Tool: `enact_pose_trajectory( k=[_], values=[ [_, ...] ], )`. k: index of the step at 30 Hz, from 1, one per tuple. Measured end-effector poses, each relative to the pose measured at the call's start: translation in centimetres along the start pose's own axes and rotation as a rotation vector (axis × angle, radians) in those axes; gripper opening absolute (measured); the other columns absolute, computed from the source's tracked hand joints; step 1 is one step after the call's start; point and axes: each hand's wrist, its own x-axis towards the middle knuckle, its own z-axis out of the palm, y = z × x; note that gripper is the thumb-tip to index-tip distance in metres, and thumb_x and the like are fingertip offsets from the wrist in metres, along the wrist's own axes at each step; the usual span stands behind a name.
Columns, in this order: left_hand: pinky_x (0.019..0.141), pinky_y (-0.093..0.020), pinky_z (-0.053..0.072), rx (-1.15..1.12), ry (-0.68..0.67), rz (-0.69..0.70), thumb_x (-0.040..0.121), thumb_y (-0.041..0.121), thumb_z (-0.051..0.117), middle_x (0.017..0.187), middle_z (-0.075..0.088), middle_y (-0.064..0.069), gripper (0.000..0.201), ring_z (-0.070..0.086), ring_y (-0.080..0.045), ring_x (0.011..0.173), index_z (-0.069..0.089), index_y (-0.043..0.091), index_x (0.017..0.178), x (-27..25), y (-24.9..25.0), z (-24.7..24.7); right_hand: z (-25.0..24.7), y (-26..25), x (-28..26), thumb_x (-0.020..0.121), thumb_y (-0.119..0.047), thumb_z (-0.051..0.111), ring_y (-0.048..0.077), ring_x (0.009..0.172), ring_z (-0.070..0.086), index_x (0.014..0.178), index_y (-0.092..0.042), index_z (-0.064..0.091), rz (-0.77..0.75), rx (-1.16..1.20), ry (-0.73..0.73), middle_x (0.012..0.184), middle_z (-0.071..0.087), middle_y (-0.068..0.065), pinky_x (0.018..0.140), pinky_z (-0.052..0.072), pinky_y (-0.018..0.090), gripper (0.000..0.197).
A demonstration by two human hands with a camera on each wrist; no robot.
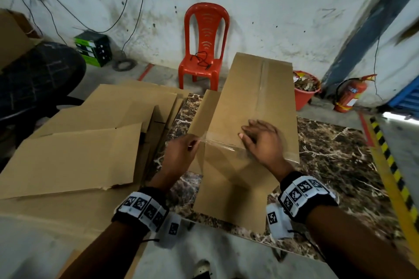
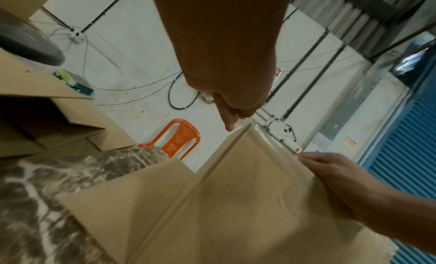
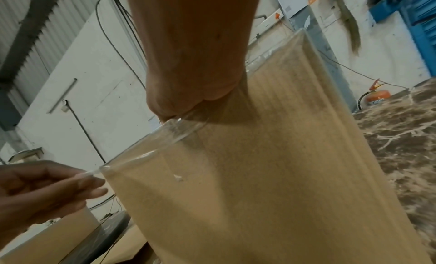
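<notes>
A tall brown cardboard box (image 1: 249,102) stands on the marble table (image 1: 340,154), with a taped seam running up its top face. A strip of clear tape (image 1: 224,146) lies across the box near its front edge. My left hand (image 1: 181,152) pinches the loose tape end just off the box's left edge. The pinching fingers (image 3: 89,182) show in the right wrist view, where the tape (image 3: 153,146) stretches taut to the box (image 3: 259,174). My right hand (image 1: 260,138) lies flat on the box top and presses the tape down. The left wrist view shows the box (image 2: 235,202) and right hand (image 2: 342,180).
A stack of flattened cardboard (image 1: 79,142) covers the table's left side. Behind the table stand a red plastic chair (image 1: 204,47), a red bucket (image 1: 306,90) and a fire extinguisher (image 1: 349,95). A yellow-black floor stripe (image 1: 390,161) runs along the right.
</notes>
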Motion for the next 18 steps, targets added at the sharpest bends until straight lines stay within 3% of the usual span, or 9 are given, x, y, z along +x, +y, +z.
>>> enact_pose_trajectory(
  k=[2, 4, 6, 10, 13, 14, 16, 18],
  values=[
    [0.066, -0.005, 0.042, -0.023, 0.015, 0.075, 0.082, 0.009, 0.075, 0.088, 0.075, -0.003, 0.012, 0.065, -0.007, 0.071, 0.076, 0.010, 0.094, 1.1, 0.7, -1.2, -0.1, -0.1, 0.0, 0.090, -0.055, 0.045, 0.022, 0.133, 0.044, 0.122, -0.030, 0.068, -0.013, 0.025, 0.001, 0.138, 0.059, -0.003, 0.110, 0.031, 0.049, 0.047],
    [0.068, -0.006, 0.044, -0.064, 0.018, 0.148, 0.080, 0.009, 0.077, 0.088, 0.075, -0.001, 0.011, 0.066, -0.007, 0.073, 0.077, 0.011, 0.091, 2.4, 1.7, -2.0, 0.0, -0.1, 0.0, 0.091, -0.046, 0.050, 0.023, 0.130, 0.046, 0.118, -0.031, 0.071, -0.044, 0.080, 0.011, 0.135, 0.061, -0.004, 0.107, 0.033, 0.049, 0.037],
    [0.073, -0.009, 0.048, -0.137, -0.017, 0.173, 0.082, 0.011, 0.076, 0.092, 0.075, 0.002, 0.011, 0.067, -0.005, 0.078, 0.078, 0.012, 0.092, 3.7, 2.9, -2.1, 0.0, -0.1, -0.2, 0.088, -0.043, 0.046, 0.025, 0.125, 0.049, 0.114, -0.030, 0.073, -0.097, 0.170, 0.028, 0.131, 0.064, -0.005, 0.103, 0.037, 0.051, 0.039],
    [0.075, -0.023, 0.056, -0.364, -0.064, -0.009, 0.081, 0.008, 0.075, 0.088, 0.076, -0.001, 0.009, 0.070, -0.007, 0.078, 0.078, 0.013, 0.089, 5.8, 5.4, -0.6, -0.4, 0.2, -0.5, 0.090, -0.053, 0.043, 0.021, 0.123, 0.050, 0.121, -0.031, 0.070, -0.169, 0.281, -0.029, 0.130, 0.064, -0.010, 0.102, 0.040, 0.050, 0.046],
    [0.077, -0.038, 0.060, -0.720, -0.138, -0.228, 0.083, -0.005, 0.068, 0.082, 0.076, -0.010, 0.022, 0.073, -0.024, 0.079, 0.077, 0.016, 0.079, 6.4, 7.9, 0.5, -0.4, 0.2, -0.8, 0.085, -0.068, 0.045, 0.016, 0.119, 0.053, 0.117, -0.031, 0.072, -0.168, 0.289, -0.055, 0.122, 0.068, -0.010, 0.099, 0.042, 0.050, 0.056],
    [0.076, -0.038, 0.060, -0.811, -0.163, -0.262, 0.083, -0.008, 0.066, 0.080, 0.075, -0.011, 0.030, 0.073, -0.028, 0.079, 0.076, 0.018, 0.074, 6.6, 8.8, 0.8, -0.4, 0.2, -0.9, 0.082, -0.071, 0.048, 0.016, 0.117, 0.053, 0.112, -0.030, 0.074, -0.162, 0.291, -0.044, 0.119, 0.070, -0.010, 0.098, 0.042, 0.049, 0.057],
    [0.073, -0.033, 0.060, -0.894, -0.214, -0.287, 0.083, -0.012, 0.064, 0.076, 0.075, -0.010, 0.032, 0.073, -0.027, 0.077, 0.074, 0.016, 0.071, 6.6, 10.5, 0.9, -0.6, 0.2, -0.9, 0.079, -0.065, 0.059, 0.016, 0.111, 0.055, 0.104, -0.026, 0.077, -0.119, 0.351, -0.014, 0.109, 0.071, -0.010, 0.097, 0.044, 0.045, 0.049],
    [0.071, -0.029, 0.060, -0.915, -0.261, -0.277, 0.082, -0.013, 0.065, 0.075, 0.074, -0.010, 0.025, 0.073, -0.025, 0.076, 0.073, 0.009, 0.074, 6.5, 11.7, 0.8, -1.2, 0.0, -0.7, 0.080, -0.045, 0.075, 0.018, 0.102, 0.057, 0.100, -0.021, 0.079, -0.035, 0.494, -0.032, 0.097, 0.067, -0.013, 0.094, 0.047, 0.041, 0.031]
  ],
)
